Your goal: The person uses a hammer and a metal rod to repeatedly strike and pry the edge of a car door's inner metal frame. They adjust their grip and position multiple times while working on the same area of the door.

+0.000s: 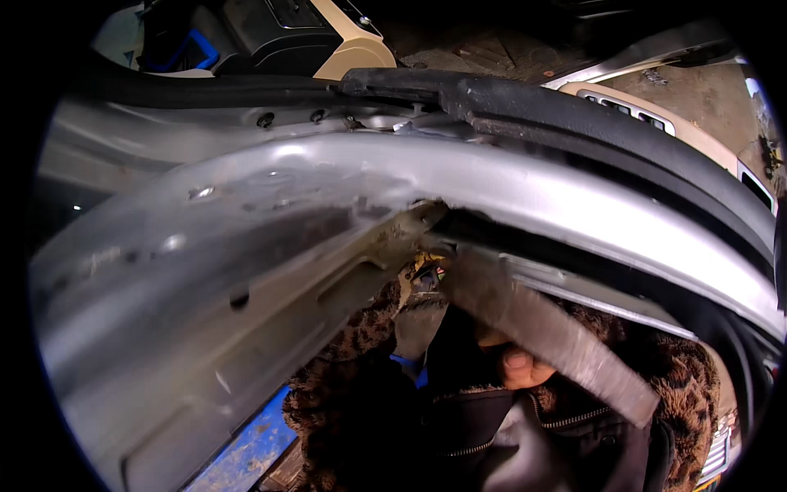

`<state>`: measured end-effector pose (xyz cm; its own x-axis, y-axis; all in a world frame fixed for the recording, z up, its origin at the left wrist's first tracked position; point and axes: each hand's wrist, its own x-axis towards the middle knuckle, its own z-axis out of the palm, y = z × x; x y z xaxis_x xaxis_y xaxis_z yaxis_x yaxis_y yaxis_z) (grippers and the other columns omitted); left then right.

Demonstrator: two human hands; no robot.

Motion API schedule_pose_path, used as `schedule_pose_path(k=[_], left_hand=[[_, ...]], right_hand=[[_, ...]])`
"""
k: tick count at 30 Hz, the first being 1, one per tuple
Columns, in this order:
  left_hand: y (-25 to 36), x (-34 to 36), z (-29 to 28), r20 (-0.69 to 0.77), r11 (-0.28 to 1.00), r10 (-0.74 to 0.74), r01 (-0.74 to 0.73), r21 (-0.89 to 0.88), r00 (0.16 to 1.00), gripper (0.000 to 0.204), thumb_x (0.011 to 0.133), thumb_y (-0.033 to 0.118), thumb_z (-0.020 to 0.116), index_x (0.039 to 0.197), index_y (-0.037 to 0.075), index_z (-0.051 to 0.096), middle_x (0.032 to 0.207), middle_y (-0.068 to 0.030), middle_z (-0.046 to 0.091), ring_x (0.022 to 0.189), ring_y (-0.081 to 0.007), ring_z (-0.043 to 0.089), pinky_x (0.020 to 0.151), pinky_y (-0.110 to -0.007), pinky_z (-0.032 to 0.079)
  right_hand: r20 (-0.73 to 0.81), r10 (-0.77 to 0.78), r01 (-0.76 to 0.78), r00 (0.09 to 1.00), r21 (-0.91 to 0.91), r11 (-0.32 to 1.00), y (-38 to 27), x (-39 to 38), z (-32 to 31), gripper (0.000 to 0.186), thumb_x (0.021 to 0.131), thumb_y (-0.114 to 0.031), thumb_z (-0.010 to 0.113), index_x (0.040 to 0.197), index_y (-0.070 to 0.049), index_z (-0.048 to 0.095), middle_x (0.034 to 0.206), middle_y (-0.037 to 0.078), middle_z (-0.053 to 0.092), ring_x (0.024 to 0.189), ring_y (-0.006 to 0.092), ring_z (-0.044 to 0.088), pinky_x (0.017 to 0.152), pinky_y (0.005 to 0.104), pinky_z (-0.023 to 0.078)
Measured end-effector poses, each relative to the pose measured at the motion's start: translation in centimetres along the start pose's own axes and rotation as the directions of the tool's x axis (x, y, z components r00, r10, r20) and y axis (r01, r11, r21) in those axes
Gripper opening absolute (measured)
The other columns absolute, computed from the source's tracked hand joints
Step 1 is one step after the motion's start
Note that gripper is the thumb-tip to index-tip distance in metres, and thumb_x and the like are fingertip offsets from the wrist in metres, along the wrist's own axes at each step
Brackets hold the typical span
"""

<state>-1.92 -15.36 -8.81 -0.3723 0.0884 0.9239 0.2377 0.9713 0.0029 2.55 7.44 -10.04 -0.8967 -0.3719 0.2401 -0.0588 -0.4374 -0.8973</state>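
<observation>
A long flat grey bar (557,332), worn and metal-looking, slants from the torn edge of a silver car body panel (270,176) down to the lower right. At the bar's left side my right hand (525,368) is closed around it; only a thumb and part of a finger show, the rest hidden by the bar and dark clothing. The bar's upper end is blurred, close to the ragged opening (434,213) where the panel's lower flange meets the curved rail. My left hand does not show; brown furry cloth (340,369) lies below the flange on that side.
A black rubber-like trim strip (590,135) runs along the silver rail. Beyond it are a black and beige car console (328,41) and a beige trim panel with switches (631,111). A blue painted surface (250,443) lies under the panel at lower left.
</observation>
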Motion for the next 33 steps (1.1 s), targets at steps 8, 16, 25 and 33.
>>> schedule_pose_path(k=[8, 16, 25, 33], left_hand=[[-1.2, 0.8, 2.0, 0.003, 0.986, 0.165, -0.165, -0.010, 0.986, 0.017, 0.094, 0.025, 0.065, 0.095, 0.010, 0.058, 0.100, -0.0083, 0.062, 0.101, -0.0281, 0.053, 0.092, -0.039, 0.041], [-3.5, -0.1, 8.5, 0.008, 0.983, 0.178, -0.178, -0.042, 0.984, 0.011, 0.088, 0.010, 0.070, 0.092, 0.004, 0.061, 0.098, -0.0109, 0.066, 0.097, -0.0337, 0.057, 0.089, -0.043, 0.044], [-1.5, -1.1, 10.8, 0.004, 0.986, 0.139, -0.138, -0.097, 0.990, 0.020, 0.080, 0.013, 0.074, 0.096, 0.010, 0.062, 0.104, -0.0045, 0.065, 0.103, -0.0295, 0.058, 0.091, -0.042, 0.042], [-1.9, -0.6, 10.2, -0.052, 0.983, 0.134, -0.139, -0.119, 0.990, 0.021, 0.079, 0.014, 0.075, 0.095, 0.011, 0.061, 0.104, -0.0036, 0.065, 0.104, -0.0287, 0.059, 0.092, -0.043, 0.043]], right_hand=[[-0.054, 0.435, -0.428, 0.899, 0.105, 0.898, -3.3, 2.0, 0.0, 0.020, 0.107, -0.014, 0.046, 0.106, 0.003, 0.059, 0.066, 0.000, 0.053, 0.058, 0.0053, 0.048, 0.053, 0.0234, 0.040], [-0.039, 0.579, -0.493, 0.815, 0.480, 0.726, -2.1, 7.3, 1.8, 0.018, 0.105, -0.020, 0.047, 0.110, -0.003, 0.049, 0.066, 0.004, 0.046, 0.049, 0.0135, 0.046, 0.045, 0.0297, 0.046], [-0.140, 0.608, -0.564, 0.782, 0.258, 0.785, -6.2, 10.2, -1.3, 0.027, 0.095, -0.009, 0.051, 0.119, 0.004, 0.049, 0.082, 0.006, 0.053, 0.058, 0.0122, 0.051, 0.050, 0.0295, 0.049], [-0.262, 0.514, -0.490, 0.817, 0.158, 0.858, -4.4, 7.3, 1.8, 0.023, 0.095, -0.009, 0.050, 0.115, 0.001, 0.050, 0.082, 0.006, 0.052, 0.062, 0.0136, 0.053, 0.053, 0.0314, 0.050]])
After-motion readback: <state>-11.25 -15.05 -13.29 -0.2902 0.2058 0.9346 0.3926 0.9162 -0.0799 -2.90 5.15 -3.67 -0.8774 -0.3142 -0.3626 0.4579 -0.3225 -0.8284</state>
